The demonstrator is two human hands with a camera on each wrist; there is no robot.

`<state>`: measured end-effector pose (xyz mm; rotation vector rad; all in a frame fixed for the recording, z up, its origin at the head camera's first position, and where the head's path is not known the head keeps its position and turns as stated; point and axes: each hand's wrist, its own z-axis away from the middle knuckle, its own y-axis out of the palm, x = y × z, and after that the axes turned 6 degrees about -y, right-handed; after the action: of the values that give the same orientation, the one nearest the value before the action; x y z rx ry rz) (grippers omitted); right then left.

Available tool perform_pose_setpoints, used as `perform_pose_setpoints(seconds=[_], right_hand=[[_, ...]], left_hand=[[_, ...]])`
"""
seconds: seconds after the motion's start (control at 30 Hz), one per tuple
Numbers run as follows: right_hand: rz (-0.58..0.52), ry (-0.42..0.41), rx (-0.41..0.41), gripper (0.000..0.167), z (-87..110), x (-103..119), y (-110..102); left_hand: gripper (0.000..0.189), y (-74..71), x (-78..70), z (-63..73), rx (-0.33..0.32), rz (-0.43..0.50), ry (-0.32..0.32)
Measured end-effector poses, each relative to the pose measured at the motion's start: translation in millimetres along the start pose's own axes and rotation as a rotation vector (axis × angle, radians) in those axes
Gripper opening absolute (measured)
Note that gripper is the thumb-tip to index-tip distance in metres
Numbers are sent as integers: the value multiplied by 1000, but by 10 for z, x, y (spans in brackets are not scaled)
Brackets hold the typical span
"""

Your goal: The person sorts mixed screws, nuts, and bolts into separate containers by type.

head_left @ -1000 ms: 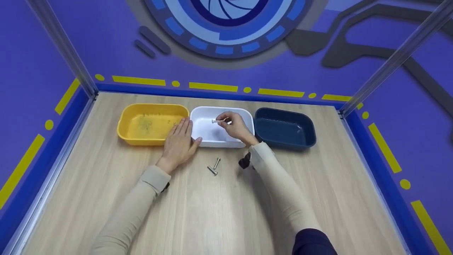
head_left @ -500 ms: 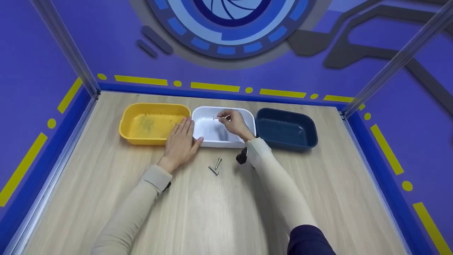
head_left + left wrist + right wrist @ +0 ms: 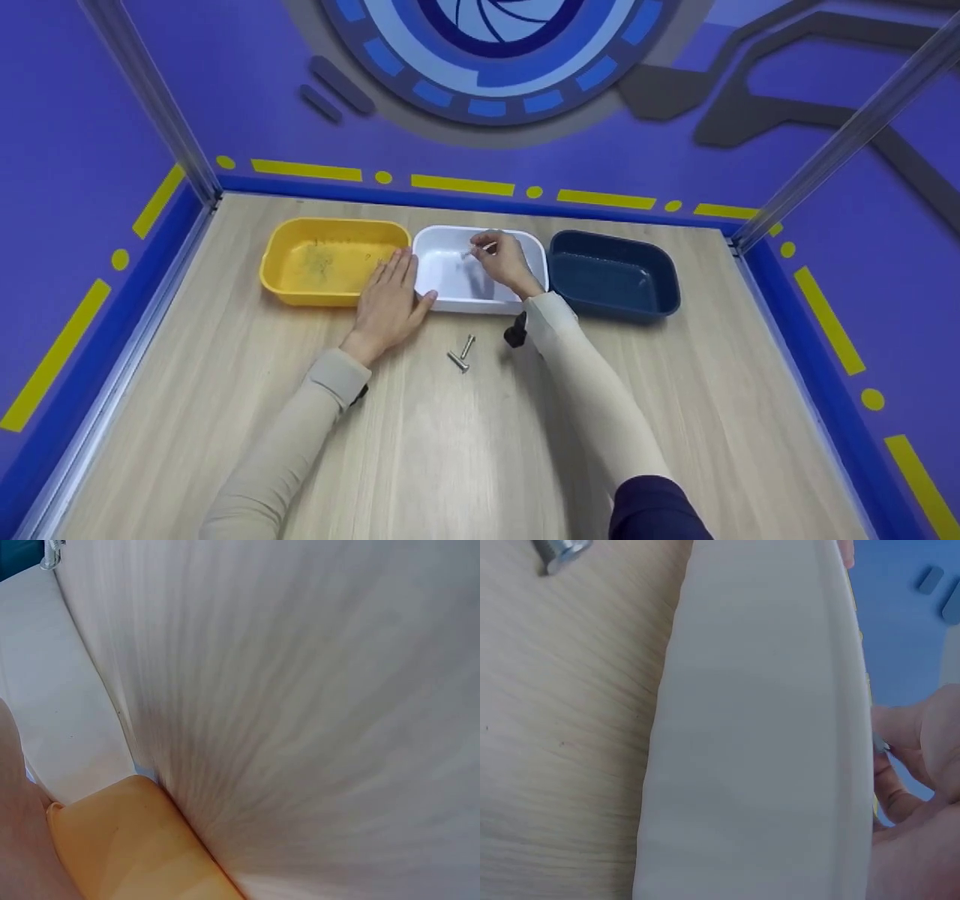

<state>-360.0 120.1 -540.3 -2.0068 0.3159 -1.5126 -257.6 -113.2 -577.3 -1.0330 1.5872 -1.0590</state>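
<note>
In the head view my right hand is over the white tray, its thumb and fingers pinching a small bolt that points down to the left. The right wrist view shows a bit of this bolt between the fingertips, beyond the tray's wall. My left hand lies with straight fingers across the adjoining rims of the white tray and the yellow tray. Two metal bolts, one behind the other, lie on the table in front of the white tray.
A dark blue tray stands right of the white one, completing a row along the back of the wooden table. Small dark marks dot the yellow tray's floor. Blue-purple panels with metal corner posts enclose the back and sides.
The bolt in my right hand has swung from nearly level to tilted downward, and that hand has shifted slightly toward the back of the white tray. My left hand keeps its place on the rims.
</note>
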Motion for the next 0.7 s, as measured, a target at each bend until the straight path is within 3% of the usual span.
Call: perform_pose_setpoints(seconds=[0.7], right_hand=[[12, -74, 24, 23, 140, 127, -94]], left_hand=[[81, -16, 1, 14, 1, 12, -2]])
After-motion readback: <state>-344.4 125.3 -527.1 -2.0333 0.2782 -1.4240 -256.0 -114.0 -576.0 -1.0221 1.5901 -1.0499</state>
